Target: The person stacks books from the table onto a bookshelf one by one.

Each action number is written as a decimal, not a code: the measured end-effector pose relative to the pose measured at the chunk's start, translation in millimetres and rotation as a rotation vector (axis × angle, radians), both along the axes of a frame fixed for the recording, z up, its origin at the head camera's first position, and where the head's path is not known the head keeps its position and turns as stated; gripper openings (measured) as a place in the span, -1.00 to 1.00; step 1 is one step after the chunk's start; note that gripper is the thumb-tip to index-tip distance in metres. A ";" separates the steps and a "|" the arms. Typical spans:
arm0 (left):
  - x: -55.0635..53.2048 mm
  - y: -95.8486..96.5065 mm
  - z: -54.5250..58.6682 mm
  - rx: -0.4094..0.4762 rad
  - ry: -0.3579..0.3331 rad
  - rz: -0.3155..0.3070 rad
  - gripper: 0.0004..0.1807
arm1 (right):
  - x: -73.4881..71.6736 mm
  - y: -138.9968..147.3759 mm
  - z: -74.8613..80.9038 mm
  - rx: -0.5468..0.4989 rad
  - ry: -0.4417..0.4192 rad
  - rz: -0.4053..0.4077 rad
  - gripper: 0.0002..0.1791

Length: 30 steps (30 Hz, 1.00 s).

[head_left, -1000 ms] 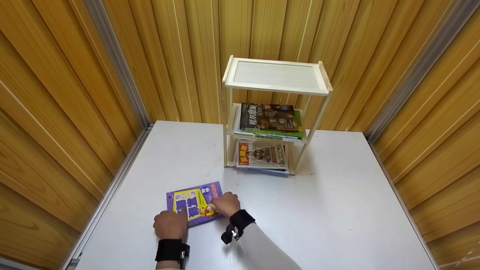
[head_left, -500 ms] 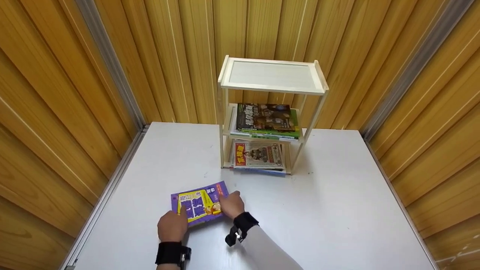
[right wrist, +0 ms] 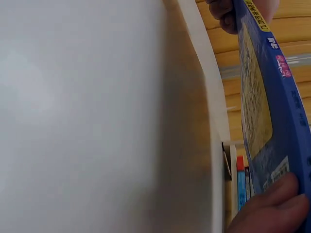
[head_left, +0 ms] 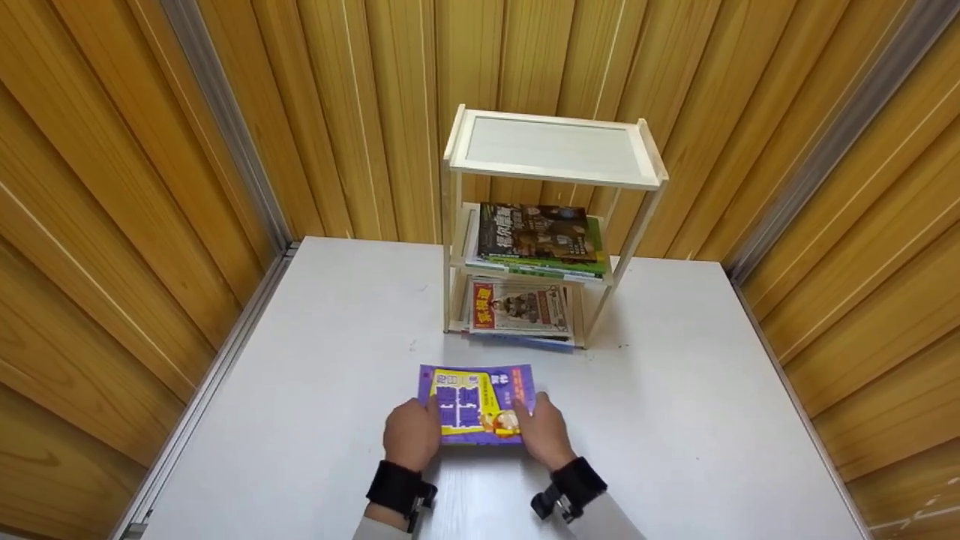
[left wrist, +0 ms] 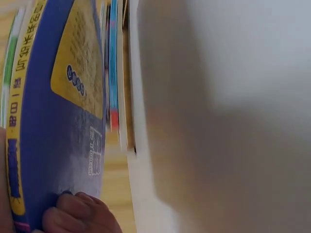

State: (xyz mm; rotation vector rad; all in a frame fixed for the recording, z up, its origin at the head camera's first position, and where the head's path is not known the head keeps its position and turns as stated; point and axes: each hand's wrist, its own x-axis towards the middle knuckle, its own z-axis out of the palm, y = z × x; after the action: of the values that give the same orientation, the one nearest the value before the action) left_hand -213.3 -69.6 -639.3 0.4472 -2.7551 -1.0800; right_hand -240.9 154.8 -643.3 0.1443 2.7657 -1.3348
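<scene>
A purple book [head_left: 465,409] with a yellow panel on its cover is held up off the white table between both hands. My left hand [head_left: 412,435] grips its left edge, thumb on the cover; in the left wrist view the curled fingers [left wrist: 77,213] press the back cover below the yellow-and-blue spine. My right hand [head_left: 546,431] grips the opposite edge the same way, with fingers [right wrist: 277,206] under the book in the right wrist view. Both wrist views show a gap between the book and the tabletop.
Just beyond the book stands a small three-tier shelf [head_left: 555,150]. Its middle tier bears a stack of books topped by a dark one [head_left: 536,232]. On the bottom tier lie several magazines [head_left: 521,309], their edges jutting forward. Wood-patterned walls [head_left: 375,112] enclose the white table [head_left: 300,375].
Both hands have lifted the purple book from the table and carried it right. It has turned square to the shelf and now sits in front of it.
</scene>
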 end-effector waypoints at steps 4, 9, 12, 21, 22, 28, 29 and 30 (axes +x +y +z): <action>6.3 34.1 0.6 -0.042 0.035 -0.079 -0.50 | 17.3 35.7 2.4 0.026 -0.011 -0.047 -0.57; 15.8 58.1 1.3 -0.044 0.057 -0.147 -0.53 | 40.3 64.2 6.2 0.016 -0.059 -0.093 -0.58; 19.1 63.6 1.7 -0.049 0.063 -0.166 -0.54 | 50.5 71.6 7.9 -0.004 -0.082 -0.106 -0.56; 25.8 65.6 4.4 -0.030 0.041 -0.257 -0.52 | 61.4 79.6 12.0 0.006 -0.058 -0.145 -0.59; 26.4 65.7 4.8 -0.025 0.041 -0.262 -0.52 | 62.0 80.0 12.2 0.008 -0.070 -0.148 -0.59; 28.8 66.6 3.4 -0.020 0.031 -0.253 -0.54 | 67.4 80.5 11.1 -0.001 -0.087 -0.151 -0.59; 28.8 66.9 3.0 -0.020 0.025 -0.246 -0.55 | 67.9 80.3 11.1 -0.007 -0.087 -0.149 -0.58; 28.6 67.3 3.0 -0.016 0.016 -0.239 -0.57 | 68.3 80.3 11.3 -0.011 -0.086 -0.147 -0.56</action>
State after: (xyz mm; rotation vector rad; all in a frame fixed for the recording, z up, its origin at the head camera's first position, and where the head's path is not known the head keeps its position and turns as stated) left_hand -184.7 -2.3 -636.3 0.1075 -2.8546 -1.1032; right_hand -172.6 235.1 -632.1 0.4015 2.7216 -1.3403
